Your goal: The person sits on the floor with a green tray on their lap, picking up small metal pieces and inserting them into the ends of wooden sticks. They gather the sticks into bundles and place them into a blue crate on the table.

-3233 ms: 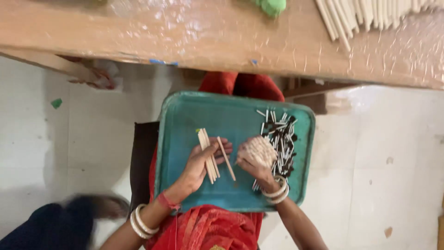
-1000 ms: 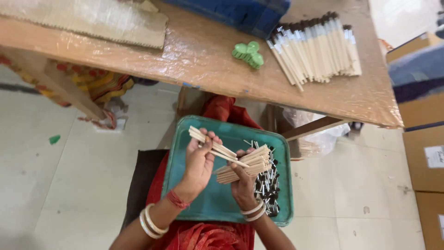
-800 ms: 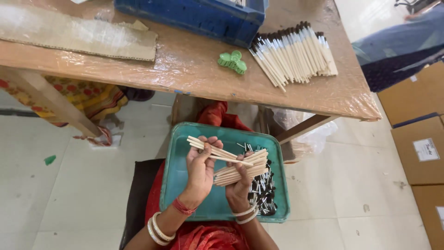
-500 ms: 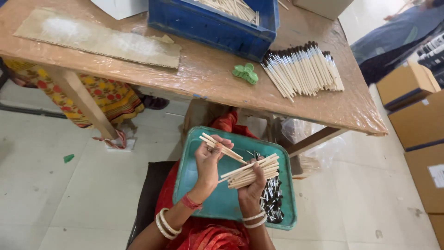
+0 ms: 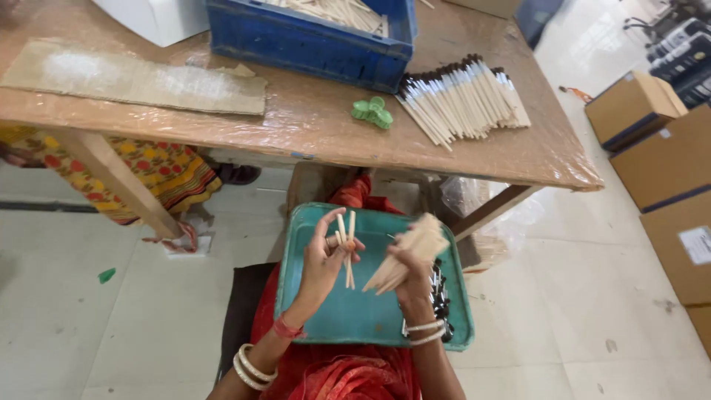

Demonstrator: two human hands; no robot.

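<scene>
- 2 bare hands work over a teal tray (image 5: 326, 326) that rests on the person's lap, which is draped in red cloth.
- The left hand (image 5: 324, 261) pinches 2 or 3 thin wooden sticks (image 5: 346, 248) upright between thumb and fingertips, above the tray's left half.
- The right hand (image 5: 412, 275) is clenched around a thick bundle of wooden sticks (image 5: 409, 250), too many and too blurred to count; the bundle fans up and to the right.
- 1 heap of small dark pieces (image 5: 440, 296) lies along the tray's right edge, partly hidden behind the right wrist.
- White bangles circle both wrists, and 1 red band sits on the left wrist.
- 1 wooden table (image 5: 311, 118), covered with clear plastic film, stands just beyond the tray.
- On it lie 1 blue plastic crate (image 5: 311, 44) holding more sticks, 1 flat piece of cardboard (image 5: 133, 78), 1 green hair clip (image 5: 372, 112) and 1 fanned pile of dark-tipped brushes (image 5: 463, 100).
- The floor is pale tile; 3 brown cartons (image 5: 666, 148) stand at the right.
</scene>
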